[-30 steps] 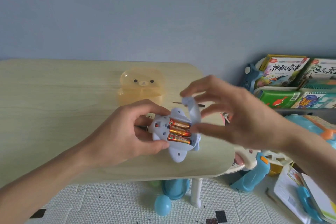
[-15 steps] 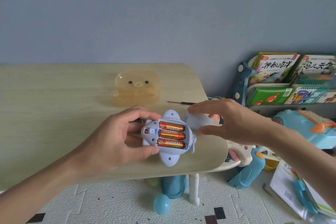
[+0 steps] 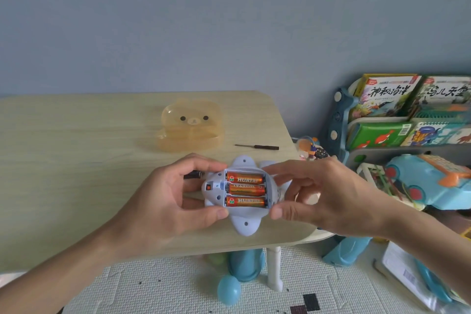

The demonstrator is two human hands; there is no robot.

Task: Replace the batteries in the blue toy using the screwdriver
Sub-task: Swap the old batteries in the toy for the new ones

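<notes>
The pale blue toy (image 3: 245, 224) is held underside up just above the table's front right corner. Its battery bay is uncovered and three orange batteries (image 3: 246, 190) lie side by side in it. My left hand (image 3: 165, 201) grips the toy's left end, thumb below and fingers above. At the toy's right end is my right hand (image 3: 331, 199), with the thumb on the lower edge and the index finger on the upper edge. The pale blue cover (image 3: 269, 162) lies on the table just behind my right fingers. The thin dark screwdriver (image 3: 257, 146) rests further back.
A translucent orange bear-shaped box (image 3: 191, 126) stands mid-table on the wooden table (image 3: 76, 160). A small dark cylinder (image 3: 193, 174) peeks out behind my left fingers. A bookshelf (image 3: 407, 119) and several toys crowd the floor at right, and a blue ball (image 3: 229, 290) lies under the table.
My right hand set the cover down on the table behind the toy, then came back to the toy's right end. The toy now lies flatter, with the batteries facing up.
</notes>
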